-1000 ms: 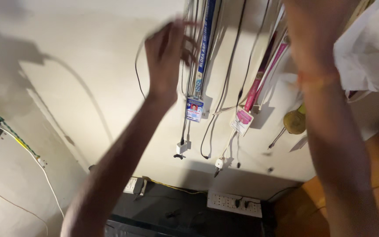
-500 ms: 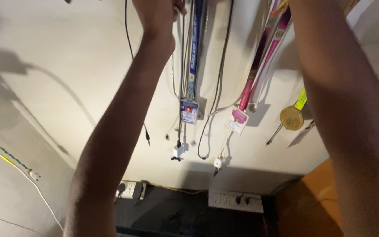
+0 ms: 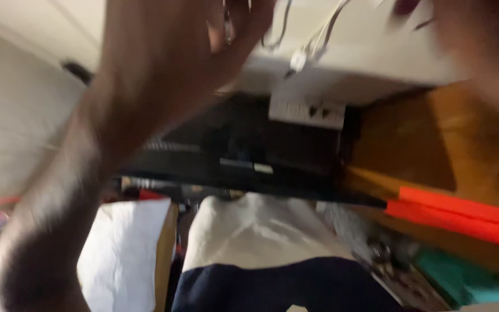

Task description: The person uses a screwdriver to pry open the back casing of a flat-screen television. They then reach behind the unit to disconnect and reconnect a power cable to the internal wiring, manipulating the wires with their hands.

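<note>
1. The view has dropped since half a second ago: the wall with its hanging cables has slid up to the top edge, and a black shelf [image 3: 232, 156], a white socket strip [image 3: 306, 110] and a cloth [image 3: 261, 237] below now fill the middle. Everything is smeared by the motion.
2. The left hand [image 3: 203, 40] was up at the cable tops before; now it sits at the upper left of the view, fingers curled by a thin dark wire [image 3: 226, 23] (whether they are clamped on it I cannot tell).
3. The right hand [image 3: 480, 40] is only a blur at the top right corner; its grip cannot be told.
4. So the work at the hanging cables looks to be carrying on, though the head has tipped down.
5. The white cable [image 3: 319, 34] hangs in a loop against the pale wall, ending in a small white plug [image 3: 299, 59] just above the socket strip.
6. An orange bar [image 3: 454, 215] lies on the wooden surface at right.
</note>
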